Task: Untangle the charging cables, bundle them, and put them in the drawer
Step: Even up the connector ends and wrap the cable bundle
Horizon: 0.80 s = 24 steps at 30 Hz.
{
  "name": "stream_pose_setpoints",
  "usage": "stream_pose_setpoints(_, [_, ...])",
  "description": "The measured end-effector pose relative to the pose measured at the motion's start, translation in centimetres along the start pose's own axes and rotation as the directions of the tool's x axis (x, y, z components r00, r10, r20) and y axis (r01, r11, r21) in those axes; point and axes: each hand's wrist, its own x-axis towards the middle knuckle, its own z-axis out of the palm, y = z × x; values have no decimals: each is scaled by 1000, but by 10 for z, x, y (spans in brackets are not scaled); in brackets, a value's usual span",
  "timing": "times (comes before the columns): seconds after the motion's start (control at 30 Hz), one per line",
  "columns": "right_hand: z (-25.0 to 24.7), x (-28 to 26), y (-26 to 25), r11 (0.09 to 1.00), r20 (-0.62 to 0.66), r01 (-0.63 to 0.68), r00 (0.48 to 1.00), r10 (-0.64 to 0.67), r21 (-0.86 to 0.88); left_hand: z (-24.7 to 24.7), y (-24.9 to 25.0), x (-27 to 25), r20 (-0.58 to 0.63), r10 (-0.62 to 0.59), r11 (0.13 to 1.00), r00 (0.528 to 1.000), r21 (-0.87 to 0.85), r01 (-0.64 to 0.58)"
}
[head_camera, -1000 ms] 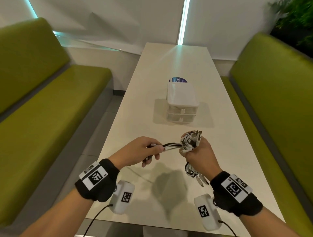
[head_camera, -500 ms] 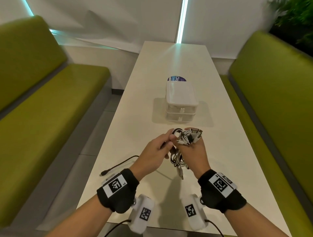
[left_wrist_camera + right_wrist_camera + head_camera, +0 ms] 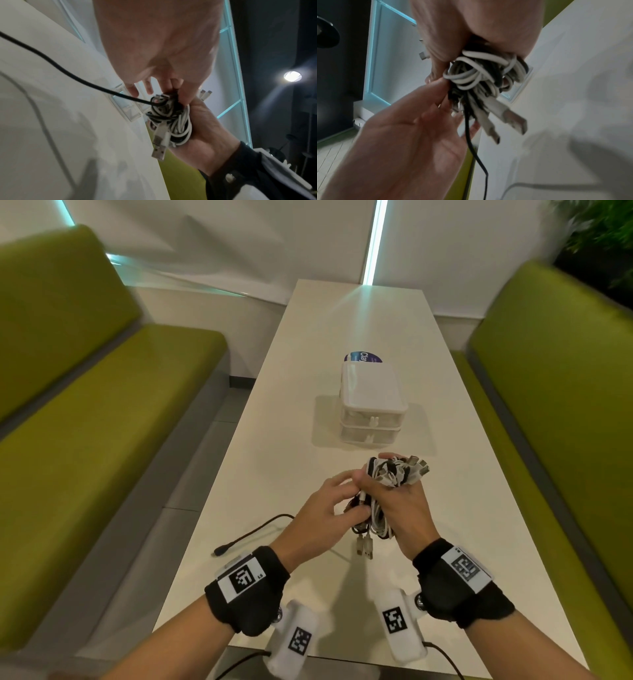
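A bundle of black and white charging cables point(image 3: 397, 474) point(image 3: 169, 119) point(image 3: 479, 75) sits in my right hand point(image 3: 375, 474), whose fingers curl round its middle above the white table point(image 3: 281, 460). USB plugs stick out of the bundle at top and bottom. My left hand point(image 3: 354, 486) point(image 3: 440, 92) meets the bundle from the left and pinches it with thumb and fingertips. A loose black cable tail point(image 3: 253, 534) point(image 3: 60, 67) runs from the bundle down onto the table at the left. The small white two-drawer unit point(image 3: 371, 409) stands beyond the hands, both drawers closed.
A round blue-labelled item point(image 3: 361, 357) lies just behind the drawer unit. Green benches point(image 3: 102, 422) point(image 3: 555, 405) line both long sides of the narrow table. The table's near edge runs under my wrists.
My left hand came in from the left, where it held a cable stretched taut, and now rests against the bundle. The black tail now lies slack on the table.
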Motion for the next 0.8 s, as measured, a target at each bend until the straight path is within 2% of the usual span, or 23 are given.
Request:
stream_pose_setpoints(0.1, [-2,2,-2,1000,32,-18,999,18,9,-3,4,0,111,-55,980,992,-186,76])
stream_pose_setpoints(0.23, [-8,1,-14,994,142,25,990,-10,-103,-11,13,-2,178,-79,977,981,-182,112])
stream_pose_setpoints(0.3, [-13,0,-19,985,195,40,981,-6,-170,-14,16,1,178,-82,982,981,-153,110])
stream_pose_setpoints(0.43, [-15,-3,-18,970,254,12,966,52,-245,-17,5,2,88,-65,982,994,-169,80])
stream_pose_setpoints(0.5, [-14,-4,-17,965,267,12,962,60,-263,-17,-4,-2,45,-111,977,993,-181,117])
stream_pose_setpoints(0.67, [-10,0,-14,936,250,76,968,13,-345,-27,-2,-5,44,-201,889,979,-411,202])
stream_pose_setpoints(0.7, [-11,2,-11,933,233,82,973,2,-351,-31,-3,-5,18,-211,907,977,-369,202])
stream_pose_setpoints(0.73, [-12,3,-10,932,211,85,977,-10,-352,-36,-4,-5,-20,-205,952,979,-237,194])
stream_pose_setpoints(0.77, [-14,4,-8,933,190,88,981,-22,-348,-42,-11,-6,-51,-178,984,983,-22,177])
stream_pose_setpoints(0.8, [-15,4,-8,936,175,90,984,-31,-341,-48,-17,-7,-32,-165,950,986,265,167])
